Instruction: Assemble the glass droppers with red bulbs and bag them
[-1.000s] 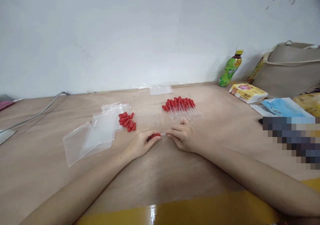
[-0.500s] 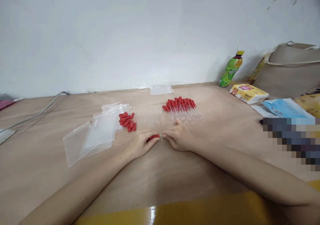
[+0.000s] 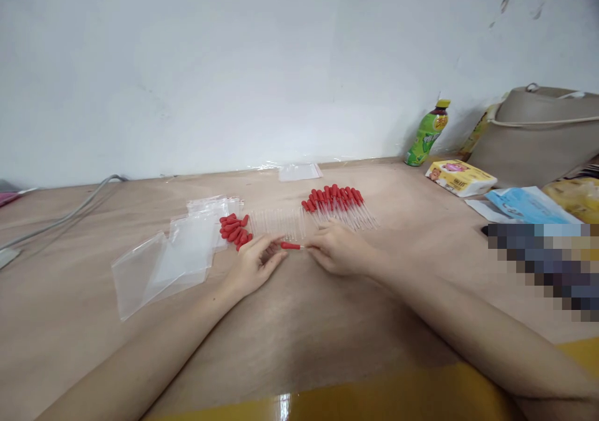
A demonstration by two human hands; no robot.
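Between my hands is a dropper with a red rubber bulb (image 3: 291, 246). My right hand (image 3: 339, 247) pinches its clear tube, most of which the fingers hide. Just left of the bulb, my left hand (image 3: 256, 264) has its thumb and fingers apart and holds nothing. Behind the left hand lies a pile of loose red bulbs (image 3: 233, 229). Beside that, a row of clear tubes (image 3: 277, 222) is laid out. Farther right, several droppers with red bulbs (image 3: 334, 198) lie fanned out beyond my right hand.
Clear zip bags (image 3: 185, 243) overlap on the left, and another bag (image 3: 300, 171) lies by the wall. A green bottle (image 3: 425, 135), a yellow tissue pack (image 3: 461, 178), a blue packet (image 3: 531, 206) and a grey bag (image 3: 543, 137) stand or lie at right. A cable (image 3: 70, 218) runs along the left.
My left hand has let go of the red bulb and moved slightly left, fingers opening. The dropper stays in my right hand, its bulb now uncovered. The view has shifted slightly.
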